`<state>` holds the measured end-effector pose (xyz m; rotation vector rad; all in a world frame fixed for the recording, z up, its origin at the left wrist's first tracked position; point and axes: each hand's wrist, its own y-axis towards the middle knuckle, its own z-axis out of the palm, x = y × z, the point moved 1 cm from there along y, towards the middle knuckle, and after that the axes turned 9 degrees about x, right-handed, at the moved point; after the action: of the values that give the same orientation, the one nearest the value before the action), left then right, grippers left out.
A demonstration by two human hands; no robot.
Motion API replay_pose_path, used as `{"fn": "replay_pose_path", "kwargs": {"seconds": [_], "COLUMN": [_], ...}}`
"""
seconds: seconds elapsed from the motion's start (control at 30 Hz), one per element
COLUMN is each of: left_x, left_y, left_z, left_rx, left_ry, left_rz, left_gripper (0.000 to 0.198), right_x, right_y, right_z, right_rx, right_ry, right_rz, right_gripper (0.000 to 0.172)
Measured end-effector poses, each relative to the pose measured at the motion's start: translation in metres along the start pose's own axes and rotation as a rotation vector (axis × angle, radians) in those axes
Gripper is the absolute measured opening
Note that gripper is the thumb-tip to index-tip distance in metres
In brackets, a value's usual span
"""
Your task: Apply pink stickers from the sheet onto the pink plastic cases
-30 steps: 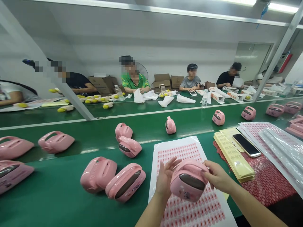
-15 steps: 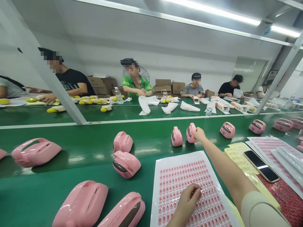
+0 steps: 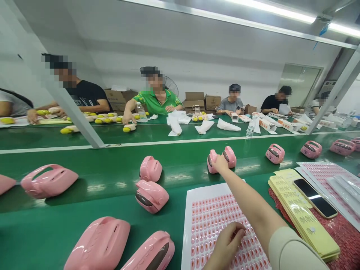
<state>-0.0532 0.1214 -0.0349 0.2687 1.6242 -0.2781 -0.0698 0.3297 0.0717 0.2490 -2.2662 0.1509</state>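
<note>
My right hand (image 3: 220, 163) reaches out over the belt, its fingers closed on a pink plastic housing (image 3: 211, 164) with a handle and a dark window. Close beside it on the right stands another pink housing (image 3: 230, 156). Low in the view, my left hand (image 3: 229, 243) is over a white sheet of pink oval stickers (image 3: 204, 221). Thumb and index finger are pinched together; whatever may be between them is too small to make out. My right forearm covers part of the sheet.
More pink housings (image 3: 152, 195) lie to the left and along the green belt (image 3: 180, 170). Yellow label sheets (image 3: 305, 221) and a phone (image 3: 315, 197) lie at right. A slanted metal post (image 3: 74, 108) rises at left. Several co-workers sit across the belt, among yellow-ended items and white boxes.
My right hand has gone left, from the right housing of the pair to the left one. My left hand stays pinched above the sheet. A green-shirted co-worker now reaches to a yellow-ended item.
</note>
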Motion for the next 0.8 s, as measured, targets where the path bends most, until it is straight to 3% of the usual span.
{"fn": "replay_pose_path", "kwargs": {"seconds": [0.13, 0.23, 0.33, 0.4, 0.53, 0.6, 0.67, 0.73, 0.8], "left_x": [0.008, 0.010, 0.012, 0.014, 0.003, -0.014, -0.033, -0.045, -0.046], "left_y": [0.008, 0.011, 0.007, -0.001, -0.020, -0.028, -0.035, -0.040, -0.045], "left_z": [-0.008, -0.018, -0.026, -0.026, -0.014, -0.007, -0.003, -0.002, -0.001], "left_rx": [-0.237, -0.391, -0.326, -0.252, -0.197, -0.203, -0.191, -0.179, -0.203], "left_ry": [-0.503, -0.778, -0.893, -0.900, -0.873, -0.858, -0.842, -0.837, -0.880], "left_rz": [0.079, 0.147, 0.265, 0.271, 0.114, 0.003, -0.134, -0.243, -0.312], "left_gripper": [0.054, 0.069, 0.076, 0.075, 0.071, 0.072, 0.070, 0.070, 0.069], "right_x": [0.000, -0.011, -0.035, -0.057, -0.100, -0.118, -0.134, -0.151, -0.170], "right_y": [-0.029, -0.065, -0.112, -0.146, -0.205, -0.226, -0.240, -0.248, -0.251], "right_z": [0.001, -0.013, -0.026, -0.029, -0.033, -0.044, -0.068, -0.098, -0.126], "right_rx": [0.044, 0.129, 0.244, 0.315, 0.454, 0.490, 0.336, 0.007, -0.267], "right_ry": [0.155, 0.323, 0.507, 0.604, 0.738, 0.720, 0.542, 0.274, 0.105], "right_rz": [-0.049, -0.020, 0.076, 0.157, 0.285, 0.243, 0.091, -0.017, 0.064], "right_gripper": [0.010, 0.017, 0.022, 0.024, 0.028, 0.029, 0.029, 0.030, 0.024]}}
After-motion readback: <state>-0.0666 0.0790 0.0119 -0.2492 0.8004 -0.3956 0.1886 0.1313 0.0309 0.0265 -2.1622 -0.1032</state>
